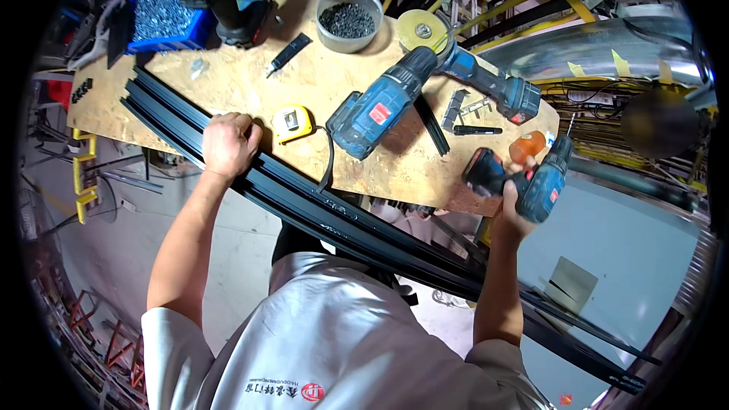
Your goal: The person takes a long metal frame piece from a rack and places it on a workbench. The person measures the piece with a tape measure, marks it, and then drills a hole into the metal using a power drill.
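Long black metal profiles (304, 191) lie along the near edge of the wooden worktable and run past its right end. My left hand (230, 144) is closed over them near their left part, its fingers curled round the far side. At the right, my right hand (513, 212) grips a blue cordless drill (548, 182) by its handle. A thin bit points up and away from the drill, touching nothing. A yellow tape measure (292, 123) rests just right of my left hand. Beside the held drill lies an orange rounded object (527, 146), partly behind my fingers.
A larger blue power drill (378, 106) and an angle grinder (486, 80) occupy the table (250, 80). Behind stand a bowl of dark screws (349, 19), a blue bin of silvery fasteners (163, 11) and another drill (224, 4). Small metal brackets (459, 110) lie near the grinder.
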A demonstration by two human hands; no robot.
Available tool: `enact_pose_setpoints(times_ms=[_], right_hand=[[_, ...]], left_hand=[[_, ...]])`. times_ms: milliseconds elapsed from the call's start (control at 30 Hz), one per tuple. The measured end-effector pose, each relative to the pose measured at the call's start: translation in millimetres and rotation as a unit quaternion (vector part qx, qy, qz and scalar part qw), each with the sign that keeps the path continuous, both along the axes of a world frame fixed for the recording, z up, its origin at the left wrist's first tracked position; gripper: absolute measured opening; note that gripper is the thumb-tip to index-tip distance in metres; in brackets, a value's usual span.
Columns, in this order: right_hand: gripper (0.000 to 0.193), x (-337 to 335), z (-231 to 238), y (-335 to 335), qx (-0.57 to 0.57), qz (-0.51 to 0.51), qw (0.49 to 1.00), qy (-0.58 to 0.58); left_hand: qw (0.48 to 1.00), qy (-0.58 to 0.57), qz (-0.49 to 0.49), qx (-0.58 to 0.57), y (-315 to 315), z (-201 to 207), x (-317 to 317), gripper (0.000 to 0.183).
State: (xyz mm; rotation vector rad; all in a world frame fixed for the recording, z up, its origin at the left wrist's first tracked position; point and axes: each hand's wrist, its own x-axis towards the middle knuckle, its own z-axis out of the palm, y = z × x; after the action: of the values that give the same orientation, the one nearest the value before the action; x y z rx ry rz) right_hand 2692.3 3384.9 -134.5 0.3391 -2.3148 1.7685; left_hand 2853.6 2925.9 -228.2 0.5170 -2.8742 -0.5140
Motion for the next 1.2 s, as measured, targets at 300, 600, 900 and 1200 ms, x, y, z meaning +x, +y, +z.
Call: enact_pose_setpoints(times_ms=[300,600,900,1200], right_hand=[[0.043,-22.2,-46.6,5.5,-0.127,0.023,0.992,-0.013],[0.028,142.0,1.8,-85.8,0.211,0.126,0.963,-0.114],[0.087,63.3,-33.7,-424.0,-0.029,0.240,0.970,-0.042],[0.026,-6.1,-76.5,-540.1,-0.130,0.122,0.983,-0.044]], left_hand=[[1.000,-0.009,-0.004,0.020,-2.6,6.8,-1.7,0.023],[1.000,0.011,-0.001,0.024,-8.0,2.4,16.1,0.029],[0.997,-0.014,-0.048,0.062,-10.3,1.9,5.5,0.031],[0.994,0.049,-0.057,0.082,-16.9,-4.0,22.4,0.025]])
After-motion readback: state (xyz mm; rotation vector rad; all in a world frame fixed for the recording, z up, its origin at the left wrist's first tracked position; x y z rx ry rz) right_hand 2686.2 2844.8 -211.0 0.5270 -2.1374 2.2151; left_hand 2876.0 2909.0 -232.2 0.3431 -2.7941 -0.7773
